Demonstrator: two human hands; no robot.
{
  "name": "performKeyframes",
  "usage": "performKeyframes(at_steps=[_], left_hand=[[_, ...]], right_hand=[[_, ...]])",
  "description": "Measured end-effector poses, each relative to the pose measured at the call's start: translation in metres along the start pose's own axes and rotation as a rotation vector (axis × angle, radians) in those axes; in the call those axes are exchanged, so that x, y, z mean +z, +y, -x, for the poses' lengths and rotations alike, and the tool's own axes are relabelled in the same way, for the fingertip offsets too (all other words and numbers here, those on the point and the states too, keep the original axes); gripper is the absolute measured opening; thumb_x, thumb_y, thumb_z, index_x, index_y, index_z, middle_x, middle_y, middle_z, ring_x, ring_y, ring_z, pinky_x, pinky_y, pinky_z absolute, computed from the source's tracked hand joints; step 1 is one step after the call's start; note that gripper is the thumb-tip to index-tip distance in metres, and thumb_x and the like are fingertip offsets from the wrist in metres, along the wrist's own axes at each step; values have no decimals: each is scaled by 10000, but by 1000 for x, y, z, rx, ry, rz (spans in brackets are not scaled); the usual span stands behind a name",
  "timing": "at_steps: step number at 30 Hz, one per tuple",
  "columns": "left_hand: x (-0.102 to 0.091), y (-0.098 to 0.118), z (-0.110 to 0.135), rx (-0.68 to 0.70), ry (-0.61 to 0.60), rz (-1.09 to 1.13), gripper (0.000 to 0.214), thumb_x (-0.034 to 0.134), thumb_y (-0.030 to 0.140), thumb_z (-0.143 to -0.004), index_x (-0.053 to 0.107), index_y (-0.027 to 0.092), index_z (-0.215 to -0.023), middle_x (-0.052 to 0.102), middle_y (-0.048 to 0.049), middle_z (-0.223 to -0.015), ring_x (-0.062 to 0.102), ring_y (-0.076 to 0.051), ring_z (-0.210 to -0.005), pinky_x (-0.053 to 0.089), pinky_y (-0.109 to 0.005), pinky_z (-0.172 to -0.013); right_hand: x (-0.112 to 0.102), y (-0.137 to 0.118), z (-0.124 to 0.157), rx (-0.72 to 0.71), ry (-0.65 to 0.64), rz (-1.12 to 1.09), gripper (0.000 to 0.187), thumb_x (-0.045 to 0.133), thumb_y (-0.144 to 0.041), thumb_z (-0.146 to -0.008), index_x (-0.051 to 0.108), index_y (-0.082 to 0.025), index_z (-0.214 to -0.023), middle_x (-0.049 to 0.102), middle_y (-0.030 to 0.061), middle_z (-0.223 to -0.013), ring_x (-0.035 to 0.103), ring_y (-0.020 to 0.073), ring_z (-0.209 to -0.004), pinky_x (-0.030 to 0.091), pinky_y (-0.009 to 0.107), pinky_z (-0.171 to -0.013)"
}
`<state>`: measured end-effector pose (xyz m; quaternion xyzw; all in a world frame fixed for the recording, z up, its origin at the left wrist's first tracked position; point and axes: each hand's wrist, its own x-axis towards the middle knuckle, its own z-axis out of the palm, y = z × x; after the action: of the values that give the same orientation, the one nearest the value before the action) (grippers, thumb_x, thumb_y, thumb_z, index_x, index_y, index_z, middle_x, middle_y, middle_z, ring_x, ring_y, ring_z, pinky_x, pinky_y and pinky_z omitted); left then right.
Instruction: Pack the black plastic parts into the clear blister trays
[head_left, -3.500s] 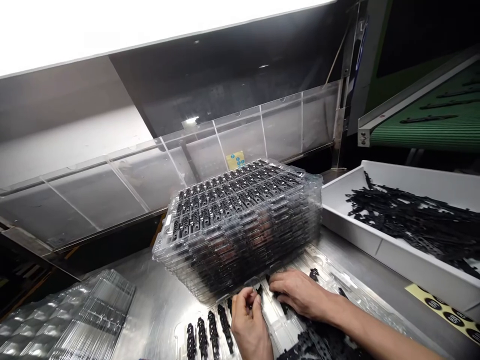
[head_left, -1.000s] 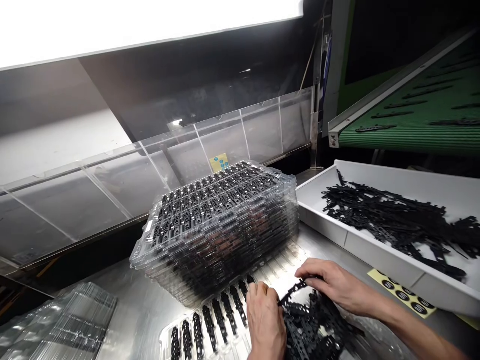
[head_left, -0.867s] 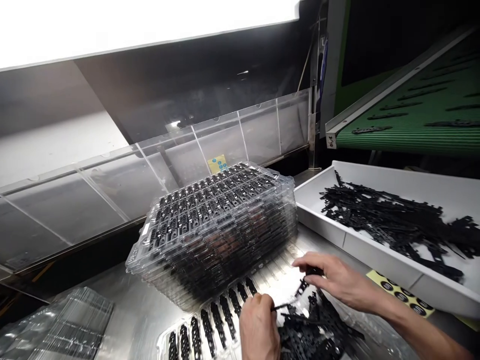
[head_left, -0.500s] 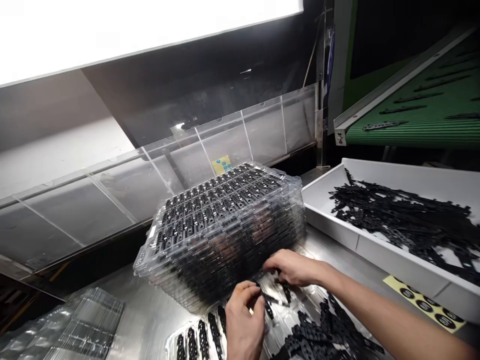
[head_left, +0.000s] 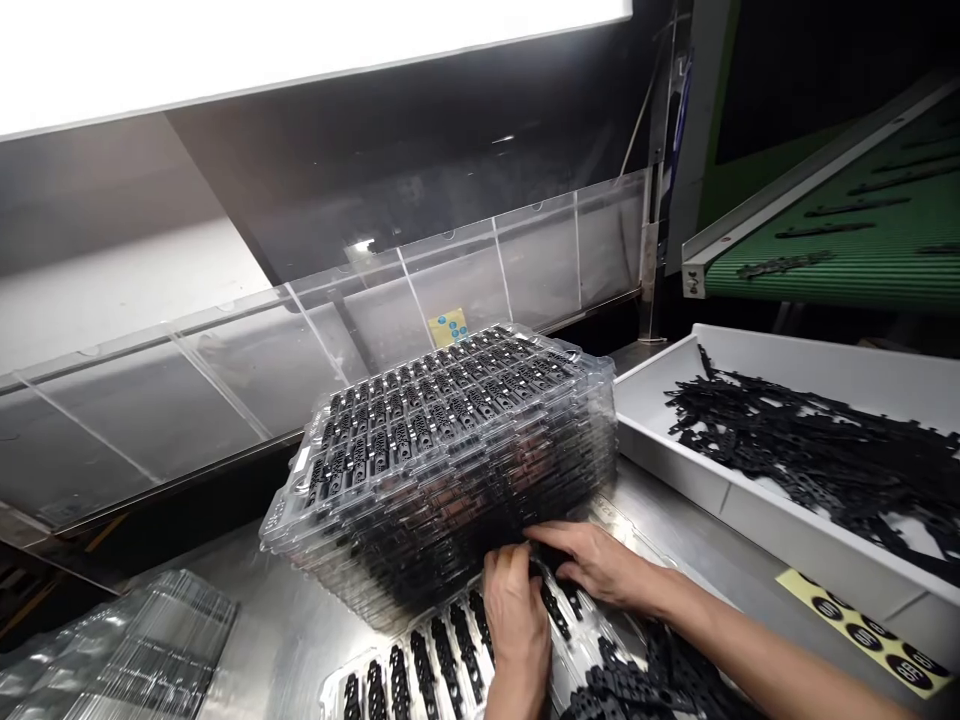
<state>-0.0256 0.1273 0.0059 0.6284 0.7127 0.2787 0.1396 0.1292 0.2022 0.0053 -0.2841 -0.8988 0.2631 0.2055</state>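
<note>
A clear plastic tray [head_left: 330, 695] lies in front of me, with black perforated strips [head_left: 421, 672] standing side by side in its slots. My left hand [head_left: 519, 625] reaches down over the tray's back row, its fingers bent and pressed together; the fingertips and anything in them are hidden. Beside it, my right hand [head_left: 604, 565] bends in from the right, with a dark strip between its thumb and forefinger at the tray's back edge. Loose black strips [head_left: 637, 680] are heaped on the tray's right part, below my right wrist.
Behind the hands rises a tall stack of filled clear trays [head_left: 450, 480]. A white bin [head_left: 720, 490] of black strips stands right, a sticker sheet [head_left: 862, 632] at its front. Stacked clear trays [head_left: 161, 640] sit at lower left; a green conveyor [head_left: 847, 270] carries strips.
My left hand has moved right and up, close to my right hand, with its fingers now lowered to the tray. More filled slots show left of it. The view has shifted slightly.
</note>
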Motion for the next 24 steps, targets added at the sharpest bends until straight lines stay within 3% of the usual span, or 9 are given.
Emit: performKeyframes(at_steps=[4, 7, 12, 16, 20, 24], left_hand=[[0, 1, 3, 0, -9, -183, 263, 484, 108, -807, 694, 185, -947, 647, -75, -1022, 497, -267, -984, 379, -392, -874], [-2, 2, 4, -8, -18, -268, 281, 425, 151, -858, 702, 193, -878, 640, -79, -1001, 496, -259, -969, 362, -394, -862], [-8, 7, 4, 11, -65, -330, 217, 513, 216, -806, 689, 203, -932, 622, -76, -1064, 489, -261, -1005, 357, -388, -873], [-16, 12, 4, 38, -102, -364, 263, 596, 211, -703, 678, 181, -951, 606, -102, -1107, 471, -300, -1040, 342, -426, -896], [-24, 23, 15, 62, -117, -330, 245, 529, 219, -781, 671, 190, -978, 601, -96, -1113, 466, -282, -1032, 347, -414, -877], [-19, 33, 39, 156, -383, -128, 211, 626, 257, -740, 701, 285, -936, 649, -16, -1025, 511, -227, -984, 364, -358, -845]], right_hand=[[2, -3, 0, 12, 35, 32, 592, 508, -36, -672, 575, -123, -1254, 619, 135, -1213, 561, 246, -1103, 450, 361, -941], [0, -7, -1, 6, 26, 55, 482, 524, -48, -695, 637, -148, -1152, 677, 105, -1080, 567, 255, -1050, 457, 378, -908], [-8, -17, 7, 0, 29, 96, 385, 550, -134, -789, 632, -211, -1157, 637, 87, -1209, 486, 298, -1164, 389, 470, -987], [-22, -21, 42, 53, 60, 100, 274, 516, -249, -896, 626, -201, -1143, 626, 104, -1200, 519, 279, -1119, 410, 451, -963], [-35, -23, 97, 241, 67, 51, 271, 595, -328, -871, 617, -246, -1129, 627, 78, -1126, 553, 255, -1041, 441, 399, -902], [-37, -31, 123, 320, 2, 4, 221, 557, -155, -823, 640, -261, -998, 626, 32, -967, 582, 208, -922, 446, 328, -802]])
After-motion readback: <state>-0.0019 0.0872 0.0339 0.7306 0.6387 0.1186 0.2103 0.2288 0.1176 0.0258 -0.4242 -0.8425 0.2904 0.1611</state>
